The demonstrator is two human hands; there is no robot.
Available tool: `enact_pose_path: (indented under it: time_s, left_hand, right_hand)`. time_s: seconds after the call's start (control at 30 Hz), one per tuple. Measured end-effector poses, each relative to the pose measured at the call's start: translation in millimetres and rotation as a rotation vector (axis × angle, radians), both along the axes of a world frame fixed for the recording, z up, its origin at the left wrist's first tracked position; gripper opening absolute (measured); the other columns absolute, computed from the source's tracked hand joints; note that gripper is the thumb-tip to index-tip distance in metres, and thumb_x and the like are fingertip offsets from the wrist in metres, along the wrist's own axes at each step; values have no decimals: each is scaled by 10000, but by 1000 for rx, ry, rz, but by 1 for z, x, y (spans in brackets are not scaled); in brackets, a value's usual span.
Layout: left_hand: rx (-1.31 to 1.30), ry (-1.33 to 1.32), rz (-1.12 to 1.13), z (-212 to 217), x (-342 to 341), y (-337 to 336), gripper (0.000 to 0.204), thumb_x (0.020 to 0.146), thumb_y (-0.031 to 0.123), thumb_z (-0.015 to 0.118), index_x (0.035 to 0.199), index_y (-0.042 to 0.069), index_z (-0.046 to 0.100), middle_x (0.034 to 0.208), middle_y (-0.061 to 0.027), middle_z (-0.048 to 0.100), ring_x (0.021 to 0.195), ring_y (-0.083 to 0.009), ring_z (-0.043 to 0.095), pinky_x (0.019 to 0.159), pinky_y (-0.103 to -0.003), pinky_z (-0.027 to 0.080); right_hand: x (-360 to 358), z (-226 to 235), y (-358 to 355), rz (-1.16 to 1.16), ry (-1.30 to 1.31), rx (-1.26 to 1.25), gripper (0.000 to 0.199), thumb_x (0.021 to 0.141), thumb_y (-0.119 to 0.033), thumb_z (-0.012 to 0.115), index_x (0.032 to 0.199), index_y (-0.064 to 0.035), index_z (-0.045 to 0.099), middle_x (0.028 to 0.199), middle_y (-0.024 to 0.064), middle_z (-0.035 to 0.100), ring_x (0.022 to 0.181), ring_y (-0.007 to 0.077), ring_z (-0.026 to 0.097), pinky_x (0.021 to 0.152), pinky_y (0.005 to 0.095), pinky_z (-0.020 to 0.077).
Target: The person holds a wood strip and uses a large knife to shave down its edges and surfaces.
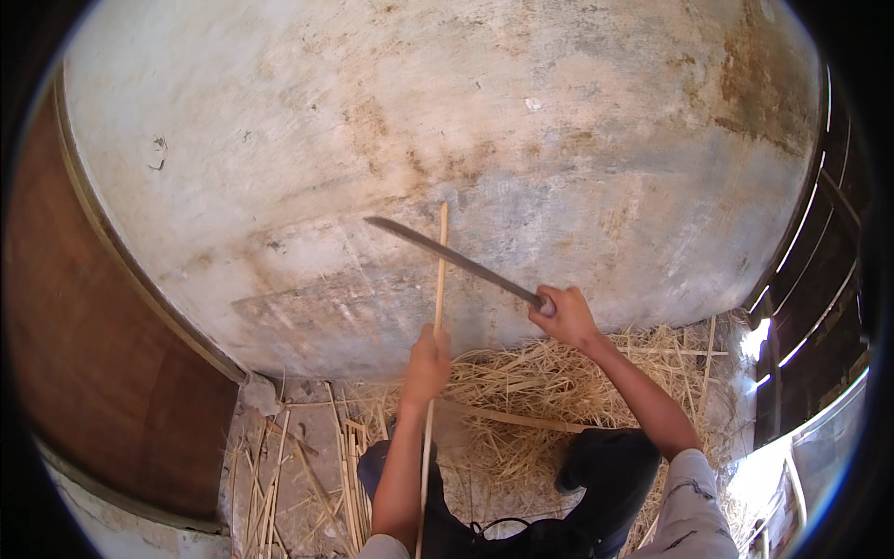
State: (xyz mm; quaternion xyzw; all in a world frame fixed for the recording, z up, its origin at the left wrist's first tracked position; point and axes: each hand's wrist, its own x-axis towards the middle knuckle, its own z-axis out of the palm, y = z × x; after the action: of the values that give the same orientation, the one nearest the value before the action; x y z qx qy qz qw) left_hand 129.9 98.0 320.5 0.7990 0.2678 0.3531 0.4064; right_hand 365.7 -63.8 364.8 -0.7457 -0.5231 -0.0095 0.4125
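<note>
My left hand [427, 365] is closed around a long, thin, pale strip that looks like split bamboo [440, 289]. The strip stands nearly upright in the view, its top end above my fist and its lower part running down along my forearm. In my right hand [564, 318] is the handle of a machete [456, 260] with a long, dark, slightly curved blade. That blade slants up to the left and crosses the strip near its top end; whether the two touch, I cannot tell.
A stained, pale wall [521, 112] rises in front. Shavings [531, 382] are heaped on the floor at its foot, around my legs. Several loose strips [270, 494] lie at lower left. A brown panel [112, 335] stands on the left, dark slats [810, 270] on the right.
</note>
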Motion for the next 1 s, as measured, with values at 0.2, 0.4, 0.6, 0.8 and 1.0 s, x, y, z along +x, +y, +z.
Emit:
enact_pose_path:
  time_s: [0.2, 0.4, 0.6, 0.8, 1.0]
  left_hand:
    - [40, 85, 75, 21, -3, -12, 331, 1080, 265, 491, 949, -39, 506, 626, -189, 539, 533, -308, 549, 538, -428, 421]
    - [2, 106, 72, 22, -2, -13, 331, 1078, 263, 494, 953, -43, 507, 635, -231, 557, 568, -383, 588, 544, -449, 432]
    - [46, 81, 64, 23, -1, -15, 289, 1074, 239, 502, 951, -22, 485, 655, -280, 586, 612, -492, 605, 510, -507, 425]
    - [23, 147, 93, 27, -6, -13, 319, 1074, 243, 496, 952, -51, 509, 651, -262, 568, 589, -437, 593, 544, -472, 426]
    - [93, 124, 70, 23, 4, -15, 329, 1075, 250, 495, 955, -56, 517, 657, -268, 569, 594, -455, 581, 545, -481, 423]
  right_hand:
    - [21, 23, 95, 56, -137, -2, 211, 782, -244, 713, 860, -49, 699, 689, 166, 663, 702, 375, 673, 680, 440, 551]
    - [33, 27, 135, 24, -167, 31, 219, 768, -256, 720, 858, -56, 719, 706, 159, 678, 717, 383, 678, 692, 448, 555]
    - [38, 25, 144, 108, -155, 32, 229, 776, -263, 706, 902, -76, 746, 745, 170, 696, 732, 390, 686, 716, 457, 560]
    - [25, 32, 149, 39, -182, -92, 228, 769, -266, 716, 894, -79, 751, 763, 177, 703, 766, 403, 686, 726, 466, 563]
    - [46, 18, 161, 31, -124, 64, 215, 773, -280, 718, 855, -83, 738, 740, 166, 698, 738, 396, 683, 712, 471, 560]
